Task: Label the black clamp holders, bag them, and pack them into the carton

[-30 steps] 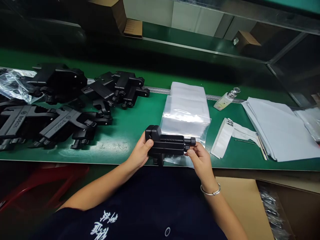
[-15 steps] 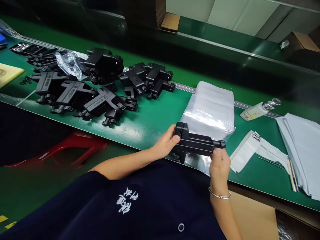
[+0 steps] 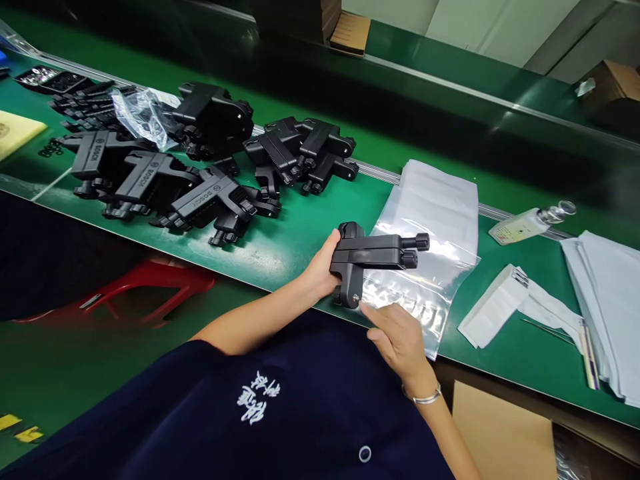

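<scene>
Above bags (image 3: 440,200), left hand (image 3: 320,270) grips bracket (image 3: 373,252), long axis seemingly rightward.

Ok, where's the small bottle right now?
Head view, right side: the small bottle lies by the metal rail, between the clear bags and the stack of white sheets.

Matte black plastic part (image 3: 373,252), T-shaped, middle of the frame: long bar lying level, two round knobs at its right end, short leg pointing down to a round cap. Gripped at its left end, lifted clear of the surface. Just behind and below, clear plastic bags (image 3: 440,220): glossy, flat, stacked, running toward the upper right.
</scene>
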`<control>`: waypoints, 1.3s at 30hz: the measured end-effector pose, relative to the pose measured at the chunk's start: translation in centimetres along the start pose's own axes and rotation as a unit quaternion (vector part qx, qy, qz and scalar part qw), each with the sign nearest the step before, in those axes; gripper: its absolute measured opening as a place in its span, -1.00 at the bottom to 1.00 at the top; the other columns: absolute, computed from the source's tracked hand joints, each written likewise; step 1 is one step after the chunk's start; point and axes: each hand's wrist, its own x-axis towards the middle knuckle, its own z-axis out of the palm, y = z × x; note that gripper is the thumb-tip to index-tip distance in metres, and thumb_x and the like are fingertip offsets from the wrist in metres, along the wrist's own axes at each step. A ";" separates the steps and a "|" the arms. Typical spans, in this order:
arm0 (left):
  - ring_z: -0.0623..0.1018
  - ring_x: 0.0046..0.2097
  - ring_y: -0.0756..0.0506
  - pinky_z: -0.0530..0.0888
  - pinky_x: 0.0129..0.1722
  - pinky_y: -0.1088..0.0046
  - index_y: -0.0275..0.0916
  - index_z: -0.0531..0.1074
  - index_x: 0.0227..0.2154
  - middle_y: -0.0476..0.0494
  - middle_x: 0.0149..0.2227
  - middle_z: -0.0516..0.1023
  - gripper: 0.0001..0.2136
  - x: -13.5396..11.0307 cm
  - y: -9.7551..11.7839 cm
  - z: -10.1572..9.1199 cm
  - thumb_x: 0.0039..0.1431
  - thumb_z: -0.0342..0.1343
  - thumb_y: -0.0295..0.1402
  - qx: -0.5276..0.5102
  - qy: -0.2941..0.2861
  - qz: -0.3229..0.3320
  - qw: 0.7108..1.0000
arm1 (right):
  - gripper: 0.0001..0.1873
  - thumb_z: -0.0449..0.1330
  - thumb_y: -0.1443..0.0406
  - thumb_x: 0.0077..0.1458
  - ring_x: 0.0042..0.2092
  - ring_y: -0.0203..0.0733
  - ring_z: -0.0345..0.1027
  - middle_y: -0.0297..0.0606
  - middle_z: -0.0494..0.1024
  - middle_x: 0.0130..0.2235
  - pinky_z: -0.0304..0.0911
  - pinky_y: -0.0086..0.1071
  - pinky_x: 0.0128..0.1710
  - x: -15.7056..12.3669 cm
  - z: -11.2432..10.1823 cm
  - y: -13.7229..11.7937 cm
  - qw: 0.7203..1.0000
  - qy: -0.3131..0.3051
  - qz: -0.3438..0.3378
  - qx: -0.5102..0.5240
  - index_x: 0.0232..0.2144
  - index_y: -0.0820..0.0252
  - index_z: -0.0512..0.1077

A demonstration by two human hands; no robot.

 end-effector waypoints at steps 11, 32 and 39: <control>0.41 0.21 -0.27 0.32 0.20 0.27 -0.22 0.42 0.12 -0.26 0.08 0.52 -0.33 -3.0 -0.3 1.7 -0.01 0.32 0.04 0.266 -0.308 0.138 0.903 | -0.57 0.27 -0.08 0.05 -0.30 -0.19 0.49 -0.29 0.56 -0.28 0.51 -0.24 -0.29 0.2 -0.8 3.1 0.795 0.259 0.363 0.412 -0.17 0.05 0.44; 0.54 0.07 -0.31 0.47 0.07 0.21 -0.06 0.40 0.16 -0.23 0.09 0.53 -0.26 -3.6 0.7 3.2 -0.18 0.45 -0.35 0.521 -0.383 0.243 0.723 | -0.32 0.40 -0.04 -0.08 0.05 0.03 0.42 -0.12 0.51 0.00 0.34 -0.03 0.08 -5.2 -3.5 2.5 0.889 0.336 0.172 0.258 0.05 0.04 0.36; 0.61 -0.36 -0.05 0.53 -0.43 0.54 -0.16 0.49 -0.01 -0.13 -0.26 0.61 -0.45 -3.1 -2.0 1.6 -0.04 0.36 -0.01 0.277 -0.298 -0.081 0.910 | -0.34 0.38 -0.15 -0.16 -0.36 -0.11 0.48 -0.22 0.54 -0.29 0.49 -0.19 -0.38 -4.3 -4.5 2.4 0.856 0.257 0.286 0.345 -0.12 0.10 0.41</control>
